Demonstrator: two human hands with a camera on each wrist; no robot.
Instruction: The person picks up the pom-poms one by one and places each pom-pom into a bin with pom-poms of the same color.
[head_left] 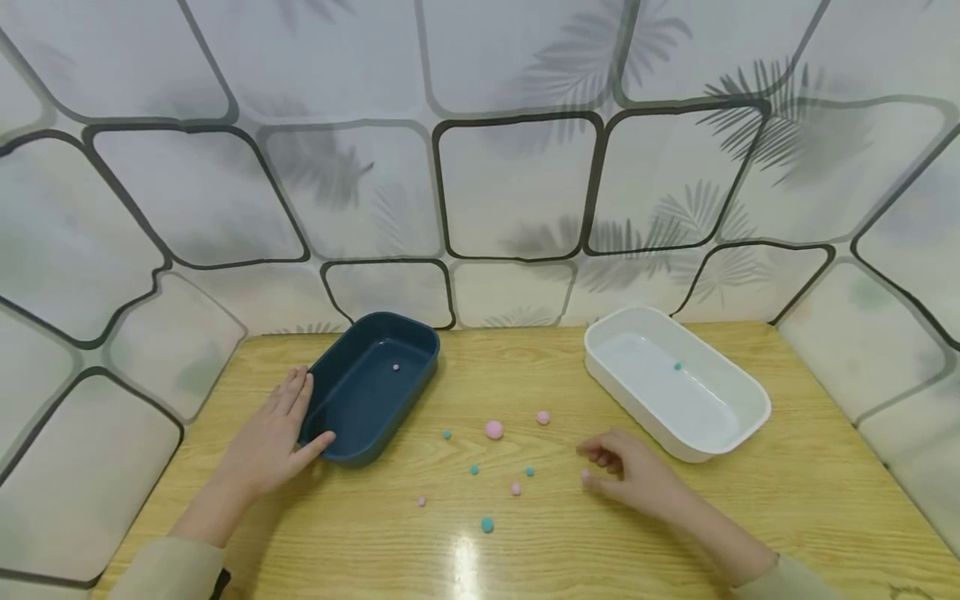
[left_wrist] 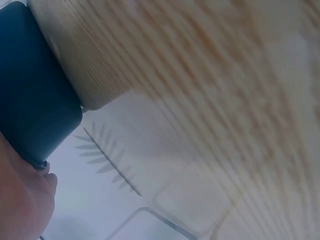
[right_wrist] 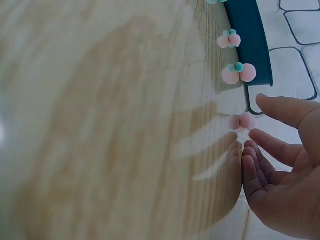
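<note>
While my left hand rested on the navy tray, its fingers lay fairly straight along the outer left wall and the thumb reached over the rim at the corner nearest me — a light brace, I judged, to stop the tray sliding, though how hard I pressed I can't tell. My right hand hung low over the table, just beside the white tray, thumb and forefinger parted, a pink ball at the thumb's tip and the other fingers loosely bent. Whether the thumb touched the ball I couldn't tell, but the fingers were not closed around it. That parted shape, I thought, suited something so small and round.

Between the trays and me lay a large pink ball, four teal balls and three smaller pink balls, mostly well apart, though one teal and one pink sat near each other without touching. A pink bead lay inside the navy tray, a teal bead inside the white one. Both trays stood slanted, far ends leaning inward, close to the patterned sheet, so little room remained behind them. The freest room lay between them — their raised rims were the edges to mind.
</note>
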